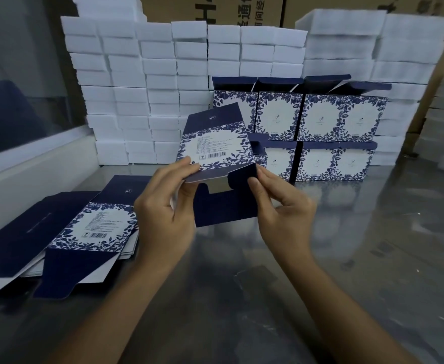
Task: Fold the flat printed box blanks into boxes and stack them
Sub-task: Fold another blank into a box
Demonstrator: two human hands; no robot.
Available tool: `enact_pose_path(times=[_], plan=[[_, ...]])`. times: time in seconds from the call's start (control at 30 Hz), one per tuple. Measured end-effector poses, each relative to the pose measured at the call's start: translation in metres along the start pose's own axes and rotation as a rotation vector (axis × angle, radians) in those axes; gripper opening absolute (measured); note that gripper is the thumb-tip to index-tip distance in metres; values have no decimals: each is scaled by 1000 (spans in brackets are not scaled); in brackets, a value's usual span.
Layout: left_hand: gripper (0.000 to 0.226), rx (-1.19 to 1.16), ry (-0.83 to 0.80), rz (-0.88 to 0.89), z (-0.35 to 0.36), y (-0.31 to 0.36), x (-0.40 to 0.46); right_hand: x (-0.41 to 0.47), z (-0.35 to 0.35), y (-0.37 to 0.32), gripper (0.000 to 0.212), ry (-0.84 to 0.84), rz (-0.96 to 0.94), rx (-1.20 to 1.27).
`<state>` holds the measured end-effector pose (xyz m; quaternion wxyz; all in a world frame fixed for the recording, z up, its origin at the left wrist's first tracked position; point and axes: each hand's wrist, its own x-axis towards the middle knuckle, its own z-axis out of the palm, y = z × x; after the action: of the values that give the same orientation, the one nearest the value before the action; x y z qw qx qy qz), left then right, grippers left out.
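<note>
Your biggest risk right now is the bottom closure: with the box blank (215,151) held up off the desk (346,245), nothing backs the panels, so a flap pushed in at a slant could crease off its score line or bow the side wall, and the box would then sit crooked on the stack. Your left hand (163,206) pinches the lower left corner of the printed panel, thumb on top and fingers curled underneath; your right hand (281,206) pinches the dark flap at the lower right edge between thumb and fingertips. Both grips are narrow and close to the edges, so the card could twist or slip if you press hard. The blank you hold is half opened, tilted, in the air above the middle of the desk, just in front of the finished boxes (307,130). It shows a white label panel with small text and a barcode, framed by blue leaf print, with plain navy flaps above and below. The remaining flat blanks (84,227) lie in a loose, fanned pile at your left, near enough that a careless elbow could scatter them. White foam blocks (142,88) are stacked behind.
</note>
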<state>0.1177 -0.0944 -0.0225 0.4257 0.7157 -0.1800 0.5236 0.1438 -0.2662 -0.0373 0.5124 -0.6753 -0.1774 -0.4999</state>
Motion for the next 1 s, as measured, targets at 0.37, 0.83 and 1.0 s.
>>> enact_pose_path(times=[0.37,0.83,1.0], plan=[[17,36,59,85,-2,0,5,-8,2,4,51,-273,188,-101],[16,-18,122,-33,-3,0,8,-4,-3,9,44,-310,157,-138],[18,83,65,121,-5,-4,8,5,-6,-11,60,-458,145,62]])
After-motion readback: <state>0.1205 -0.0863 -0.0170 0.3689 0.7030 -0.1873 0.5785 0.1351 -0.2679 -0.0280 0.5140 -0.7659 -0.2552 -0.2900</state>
